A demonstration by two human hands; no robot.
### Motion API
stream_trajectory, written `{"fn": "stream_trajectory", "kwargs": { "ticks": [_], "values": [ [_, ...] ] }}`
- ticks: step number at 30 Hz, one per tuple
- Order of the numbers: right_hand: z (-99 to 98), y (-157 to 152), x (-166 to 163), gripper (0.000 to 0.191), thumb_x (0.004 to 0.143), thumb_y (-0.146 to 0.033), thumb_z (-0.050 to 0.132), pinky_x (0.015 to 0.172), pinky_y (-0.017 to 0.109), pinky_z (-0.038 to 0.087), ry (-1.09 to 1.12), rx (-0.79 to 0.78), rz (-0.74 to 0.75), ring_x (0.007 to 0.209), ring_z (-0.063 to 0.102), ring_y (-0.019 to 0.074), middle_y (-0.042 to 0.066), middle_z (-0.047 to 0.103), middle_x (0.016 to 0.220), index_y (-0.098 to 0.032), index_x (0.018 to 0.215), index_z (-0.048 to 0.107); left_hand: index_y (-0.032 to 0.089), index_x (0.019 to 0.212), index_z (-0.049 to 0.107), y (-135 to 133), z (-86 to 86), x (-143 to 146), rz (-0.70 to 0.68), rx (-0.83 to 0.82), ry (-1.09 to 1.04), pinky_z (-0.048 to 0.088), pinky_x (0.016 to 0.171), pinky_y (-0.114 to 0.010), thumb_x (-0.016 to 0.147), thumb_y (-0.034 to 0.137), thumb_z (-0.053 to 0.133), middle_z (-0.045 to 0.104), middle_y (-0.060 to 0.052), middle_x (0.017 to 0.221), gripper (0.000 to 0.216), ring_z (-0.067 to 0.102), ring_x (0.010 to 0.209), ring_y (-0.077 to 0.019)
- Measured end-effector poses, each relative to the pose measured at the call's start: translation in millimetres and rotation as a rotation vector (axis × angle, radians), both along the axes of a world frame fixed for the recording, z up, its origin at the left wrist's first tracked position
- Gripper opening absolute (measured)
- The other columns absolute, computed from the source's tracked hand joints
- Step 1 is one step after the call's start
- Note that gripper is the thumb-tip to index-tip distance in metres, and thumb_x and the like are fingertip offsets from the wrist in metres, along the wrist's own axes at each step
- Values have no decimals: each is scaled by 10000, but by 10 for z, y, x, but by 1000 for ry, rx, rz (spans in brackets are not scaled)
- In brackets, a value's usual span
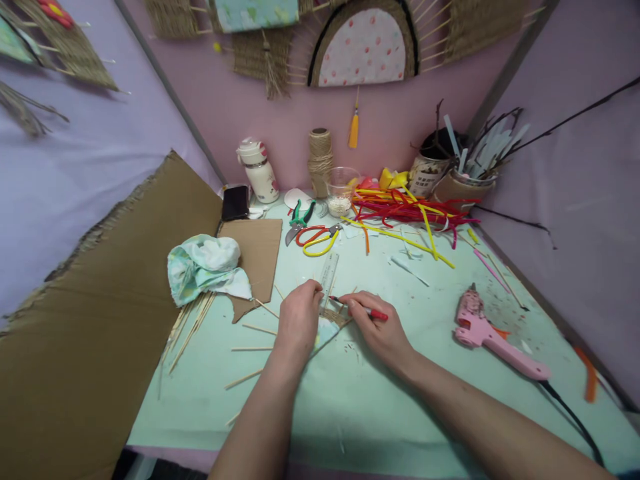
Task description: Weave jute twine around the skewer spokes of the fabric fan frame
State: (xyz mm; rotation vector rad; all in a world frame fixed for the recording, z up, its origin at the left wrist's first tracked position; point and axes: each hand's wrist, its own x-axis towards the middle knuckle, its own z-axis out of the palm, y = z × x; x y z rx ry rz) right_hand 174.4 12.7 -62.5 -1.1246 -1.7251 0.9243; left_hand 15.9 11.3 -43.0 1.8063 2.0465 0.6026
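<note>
One clear ruler (329,272) lies at the left grip (299,317), its near end held by bent fingers, beside one half-round panel (327,331) with stick rays. The right grip (384,332) closes around one red pen (379,315), its tip near the ruler. Beyond, on the desk (380,413): one green-handled pruner (301,217), one twine spool (320,162), one pink glue gun (500,342).

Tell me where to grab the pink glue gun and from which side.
Take the glue gun by its handle, from above and the near right side: the slim handle slants that way, while the nozzle points away and might be hot. Avoid the cord at the handle's end. The right hand should probably set down the red pen first.
</note>
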Motion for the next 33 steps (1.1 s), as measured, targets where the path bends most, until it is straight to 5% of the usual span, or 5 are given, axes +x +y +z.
{"fn": "stream_trajectory", "kwargs": {
  "ticks": [33],
  "values": [
    [13,2,3,264,913,-292,463,701,295,440,13,-36,-5,744,616,173,36,690,784,-195,849,701,207,885,615,-2,-5,-10,9,18,-34,403,713,-274,860,200,477,692,-31,841,141,610,805,-188]
  ]
}}
